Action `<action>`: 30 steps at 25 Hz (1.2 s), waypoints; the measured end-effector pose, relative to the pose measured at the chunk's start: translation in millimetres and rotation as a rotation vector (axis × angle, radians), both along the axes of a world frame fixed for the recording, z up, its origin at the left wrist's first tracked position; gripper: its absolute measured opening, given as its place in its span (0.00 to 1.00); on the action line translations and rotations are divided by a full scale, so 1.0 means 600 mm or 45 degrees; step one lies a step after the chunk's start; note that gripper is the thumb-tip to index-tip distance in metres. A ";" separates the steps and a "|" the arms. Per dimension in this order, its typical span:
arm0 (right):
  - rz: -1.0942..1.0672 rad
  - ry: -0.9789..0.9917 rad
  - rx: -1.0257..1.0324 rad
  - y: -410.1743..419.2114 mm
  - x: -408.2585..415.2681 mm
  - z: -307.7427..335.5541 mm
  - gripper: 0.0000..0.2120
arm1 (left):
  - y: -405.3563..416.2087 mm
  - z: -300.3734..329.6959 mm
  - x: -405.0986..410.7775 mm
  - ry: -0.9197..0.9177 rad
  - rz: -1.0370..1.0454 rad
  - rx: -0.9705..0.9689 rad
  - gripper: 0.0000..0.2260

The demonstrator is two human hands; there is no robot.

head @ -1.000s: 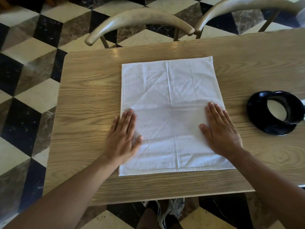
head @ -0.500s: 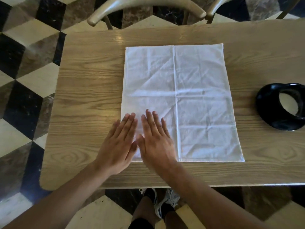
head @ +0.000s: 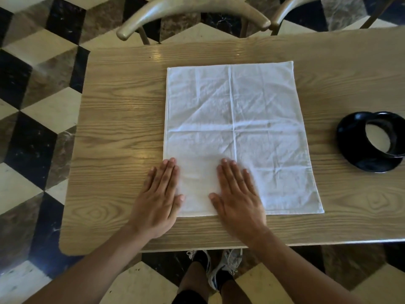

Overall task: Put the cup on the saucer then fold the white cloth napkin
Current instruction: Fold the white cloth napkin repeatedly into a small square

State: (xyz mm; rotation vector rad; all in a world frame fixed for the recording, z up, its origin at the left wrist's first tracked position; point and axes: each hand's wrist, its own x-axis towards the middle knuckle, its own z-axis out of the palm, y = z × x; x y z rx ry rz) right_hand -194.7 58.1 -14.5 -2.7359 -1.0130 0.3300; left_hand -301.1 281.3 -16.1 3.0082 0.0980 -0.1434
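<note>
- Lying flat on the wooden bench (head: 114,137), the white cloth napkin (head: 238,119) was spread out as a tall rectangle, with crease lines crossing near its middle.
- The left hand (head: 158,198) was released, its fingers straight and close together. It pressed palm down on the near left corner of the napkin, partly on the cloth and partly on the bare wood.
- The right hand (head: 237,198) was released too, fingers straight and a little spread. It rested flat on the near part of the napkin, just to the right of the left hand, and a strip of cloth showed between the two thumbs.
- The black cup (head: 388,134) stood on the black saucer (head: 350,137) at the right edge of the view, well apart from the napkin; the inside of the cup looked pale.
- Two curved chair backs (head: 192,9) stood at the far side of the bench.
- Below the near edge of the bench, the person's shoes (head: 228,262) showed on the checkered floor (head: 32,106).
</note>
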 end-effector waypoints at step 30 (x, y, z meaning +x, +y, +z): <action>0.010 -0.001 0.040 0.049 -0.030 -0.008 0.30 | 0.003 -0.023 -0.002 -0.055 0.001 0.054 0.32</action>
